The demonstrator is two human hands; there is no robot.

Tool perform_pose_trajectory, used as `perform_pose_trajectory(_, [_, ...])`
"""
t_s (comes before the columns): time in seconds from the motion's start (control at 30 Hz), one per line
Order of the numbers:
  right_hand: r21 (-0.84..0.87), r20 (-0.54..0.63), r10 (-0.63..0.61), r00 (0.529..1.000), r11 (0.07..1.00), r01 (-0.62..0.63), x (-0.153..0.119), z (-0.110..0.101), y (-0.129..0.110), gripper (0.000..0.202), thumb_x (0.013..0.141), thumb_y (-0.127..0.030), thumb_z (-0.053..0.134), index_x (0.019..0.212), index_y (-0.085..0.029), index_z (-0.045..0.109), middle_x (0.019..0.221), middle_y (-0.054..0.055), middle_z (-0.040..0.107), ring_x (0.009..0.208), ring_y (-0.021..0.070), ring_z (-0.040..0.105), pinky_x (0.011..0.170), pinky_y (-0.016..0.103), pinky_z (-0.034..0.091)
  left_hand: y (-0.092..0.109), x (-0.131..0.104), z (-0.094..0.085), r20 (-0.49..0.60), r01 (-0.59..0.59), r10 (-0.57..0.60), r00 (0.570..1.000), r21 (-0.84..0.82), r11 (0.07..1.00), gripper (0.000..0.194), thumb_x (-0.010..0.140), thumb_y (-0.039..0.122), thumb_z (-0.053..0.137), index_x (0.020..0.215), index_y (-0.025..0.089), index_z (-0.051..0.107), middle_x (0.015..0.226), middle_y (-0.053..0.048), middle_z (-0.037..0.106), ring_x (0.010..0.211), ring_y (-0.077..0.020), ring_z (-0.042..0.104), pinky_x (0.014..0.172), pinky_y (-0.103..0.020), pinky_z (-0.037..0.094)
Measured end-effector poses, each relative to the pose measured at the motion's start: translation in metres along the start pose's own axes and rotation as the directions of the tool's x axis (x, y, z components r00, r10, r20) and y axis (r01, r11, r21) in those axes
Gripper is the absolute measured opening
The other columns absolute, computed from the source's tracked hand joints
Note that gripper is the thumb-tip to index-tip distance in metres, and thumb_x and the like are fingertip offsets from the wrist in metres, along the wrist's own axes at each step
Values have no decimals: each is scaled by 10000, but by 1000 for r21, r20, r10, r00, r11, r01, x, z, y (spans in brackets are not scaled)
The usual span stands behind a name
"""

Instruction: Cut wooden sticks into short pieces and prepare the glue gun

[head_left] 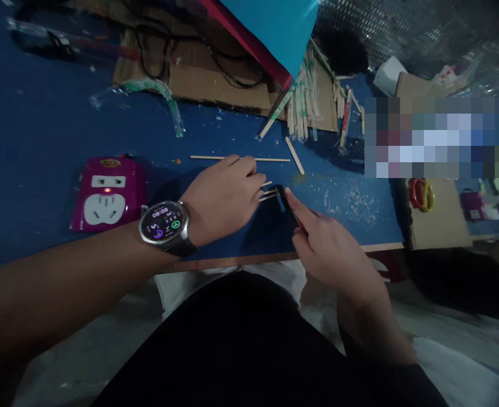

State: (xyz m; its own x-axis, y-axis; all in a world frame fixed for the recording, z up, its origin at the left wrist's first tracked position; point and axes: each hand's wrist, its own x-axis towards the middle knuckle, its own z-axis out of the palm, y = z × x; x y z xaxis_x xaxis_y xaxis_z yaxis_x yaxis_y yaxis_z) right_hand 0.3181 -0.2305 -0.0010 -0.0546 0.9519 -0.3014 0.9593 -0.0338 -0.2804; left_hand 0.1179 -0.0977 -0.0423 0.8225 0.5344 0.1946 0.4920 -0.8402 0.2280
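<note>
My left hand (228,195), with a watch on its wrist, is closed on some thin wooden sticks (269,196) whose ends stick out to the right. In my right hand (328,240) is a black cutter (287,206), its tip at the ends of those sticks. Behind my left hand a long thin stick (198,157) lies across the blue table. A short flat wooden stick (295,155) rests a little farther back.
A purple power socket (111,192) stands at the left. Wrapped sticks (302,110), cardboard (215,87) and a blue sheet (275,31) lie at the back. Shavings (357,200) and colored rings (421,195) are at the right.
</note>
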Motion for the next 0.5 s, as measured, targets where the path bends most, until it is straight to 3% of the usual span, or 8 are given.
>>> perform_pose_trajectory(0.1, [-23,-4,11,1000,1000,-11,-3,4,0,777,1039,-212,415,1794,-209,232,1159,123,752,765,224,666,653,333,469,4,-1,2,-14,-66,66,998,15,998,282,1076,222,522,1087,110,781,1084,-151,710,1029,-310,667,870,-430,555])
perform_pose_trajectory(0.2, [-44,1,19,1000,999,-19,-6,6,0,781,1042,-212,421,1796,-228,222,1159,118,746,785,231,681,646,328,480,9,-2,4,67,-105,104,992,15,994,226,1053,150,540,1005,141,761,1013,-116,710,974,-286,660,759,-375,518])
perform_pose_trajectory(0.5, [-139,30,69,997,988,-64,-16,7,-4,769,1045,-211,409,1794,-219,234,1147,125,756,748,217,683,597,311,456,23,2,-3,237,-23,25,971,-12,1000,234,1055,96,515,1000,151,736,940,-94,660,910,-256,654,681,-337,444])
